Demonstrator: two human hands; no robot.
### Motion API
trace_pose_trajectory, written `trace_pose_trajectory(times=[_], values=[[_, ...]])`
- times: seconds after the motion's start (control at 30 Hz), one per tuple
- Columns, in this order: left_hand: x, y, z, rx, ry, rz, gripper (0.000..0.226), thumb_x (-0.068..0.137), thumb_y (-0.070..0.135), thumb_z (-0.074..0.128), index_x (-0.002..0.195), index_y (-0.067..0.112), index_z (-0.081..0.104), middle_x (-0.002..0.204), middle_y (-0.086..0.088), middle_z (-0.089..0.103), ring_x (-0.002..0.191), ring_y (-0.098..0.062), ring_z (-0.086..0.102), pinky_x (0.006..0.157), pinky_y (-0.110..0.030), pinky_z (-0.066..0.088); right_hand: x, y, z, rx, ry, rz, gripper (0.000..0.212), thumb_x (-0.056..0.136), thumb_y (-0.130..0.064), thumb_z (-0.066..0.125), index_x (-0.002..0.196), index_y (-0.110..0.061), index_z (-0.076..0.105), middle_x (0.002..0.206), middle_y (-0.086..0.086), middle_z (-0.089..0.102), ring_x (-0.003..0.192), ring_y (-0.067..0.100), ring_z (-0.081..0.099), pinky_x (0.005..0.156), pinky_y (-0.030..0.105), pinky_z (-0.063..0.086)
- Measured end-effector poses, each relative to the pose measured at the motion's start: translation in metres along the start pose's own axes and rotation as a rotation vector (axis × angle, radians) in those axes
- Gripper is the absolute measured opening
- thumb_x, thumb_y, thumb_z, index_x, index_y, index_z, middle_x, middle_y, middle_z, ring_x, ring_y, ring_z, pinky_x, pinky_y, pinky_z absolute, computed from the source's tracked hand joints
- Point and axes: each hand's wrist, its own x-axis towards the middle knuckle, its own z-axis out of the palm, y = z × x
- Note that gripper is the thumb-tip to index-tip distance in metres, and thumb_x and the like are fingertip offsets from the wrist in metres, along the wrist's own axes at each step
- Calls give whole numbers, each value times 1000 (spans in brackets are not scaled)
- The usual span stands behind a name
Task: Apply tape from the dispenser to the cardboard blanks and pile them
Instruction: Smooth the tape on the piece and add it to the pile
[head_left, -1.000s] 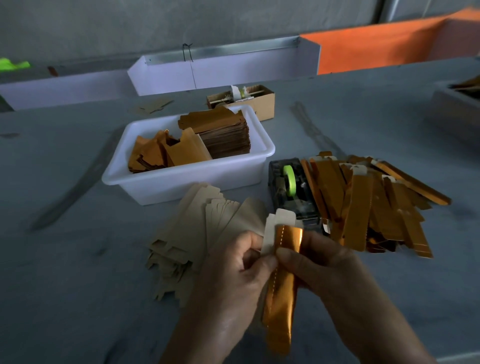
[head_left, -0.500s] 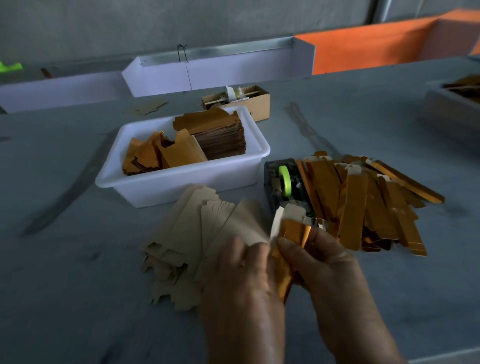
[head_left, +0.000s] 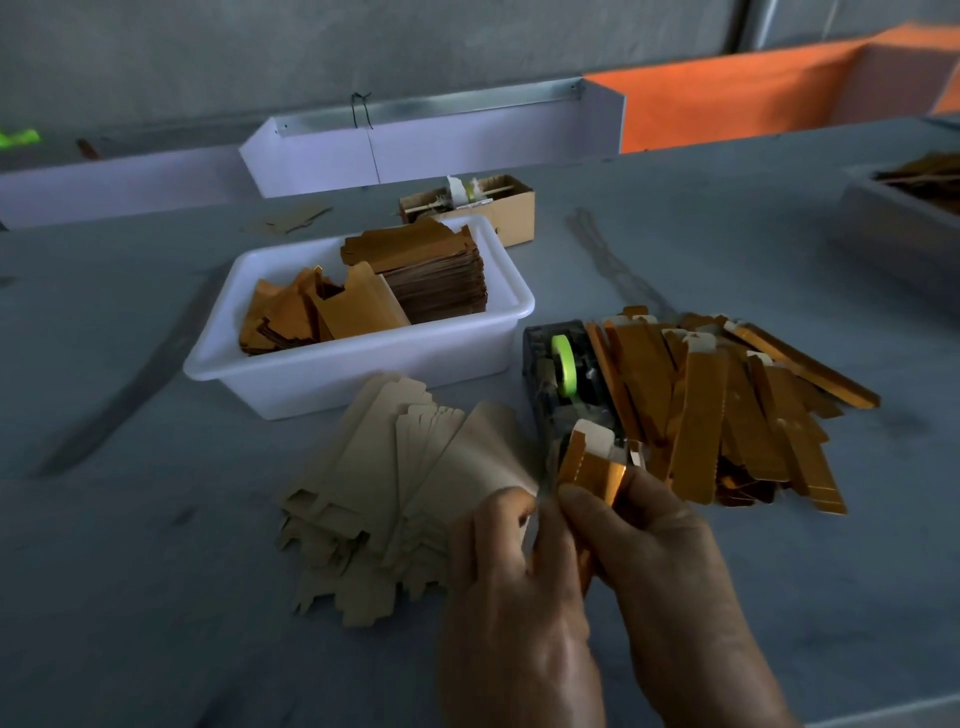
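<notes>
Both hands, left hand (head_left: 506, 561) and right hand (head_left: 644, 540), pinch one folded gold blank (head_left: 592, 470) just before the dispenser (head_left: 566, 384); uneven grip risks crooked tape or springing open.

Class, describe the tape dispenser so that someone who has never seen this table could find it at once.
Start at the white plastic tub in the middle of the grey table. Just off its near right corner sits the tape dispenser, wedged between the tub and the pile of folded gold pieces. It is the only dark, blocky thing there, with a bright green roll standing upright in it.
</notes>
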Motion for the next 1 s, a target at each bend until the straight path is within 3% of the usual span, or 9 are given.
trace_pose_trajectory(times=[0.1,0.2,0.33,0.43,0.5,0.63,0.7,0.83,1.0], values=[[7,-6,-9,-424,13,-323,24,73,20,74,85,38,63,89,9,65,79,-4,62,62,-23,55,-2,-2,0,154,-39,31,5,80,-11,65,76,-10,69,70,9,67,69,25,63,74,39,52],[12,-20,-16,-923,-248,-741,19,60,40,71,76,28,69,70,5,71,64,-11,68,55,-29,53,-4,-4,-1,269,-99,78,11,72,-16,66,76,-7,68,66,6,60,63,17,56,66,32,49],[16,-30,-21,-984,-235,-693,13,76,20,72,68,30,74,57,-3,67,47,-14,61,45,-24,45,-5,-5,1,1,-36,-50,8,81,-24,65,79,-17,68,71,6,67,68,22,62,67,36,55],[19,-37,-21,-989,-156,-703,16,79,13,69,66,21,74,55,-12,63,43,-15,53,41,-25,41,3,-14,-9,-344,176,-323,2,79,-38,61,81,-37,61,85,-10,64,76,2,60,56,13,44],[22,-41,-22,-1010,-95,-700,16,80,11,69,65,17,73,58,-22,59,43,-18,48,43,-25,37,16,-21,-23,-471,244,-398,7,85,-32,59,81,-37,60,94,-8,62,79,5,58,58,13,39],[26,-41,-23,-1032,-21,-685,21,79,10,69,60,19,71,50,-7,49,38,-7,37,35,-16,27,36,-24,-34,-617,124,-363,17,90,-24,57,76,-34,61,76,-12,62,65,3,58,51,9,37],[27,-40,-20,-1026,-40,-679,20,79,11,69,61,20,72,51,-5,51,41,-7,38,37,-16,28,42,-23,-30,-649,101,-360,16,89,-24,59,75,-32,62,72,-11,62,66,6,59,55,13,40],[26,-42,-17,-1037,-79,-719,18,79,13,70,64,23,74,62,-8,60,58,-18,48,55,-26,36,53,-24,-22,-791,76,-278,17,88,-37,57,88,-23,68,95,0,64,93,25,59,84,43,51],[27,-40,-14,-1030,-80,-762,13,77,18,72,66,23,75,62,-5,64,56,-15,54,52,-28,40,56,-31,-16,-819,61,-242,18,88,-35,59,82,-21,68,89,1,64,89,26,59,88,47,48]])
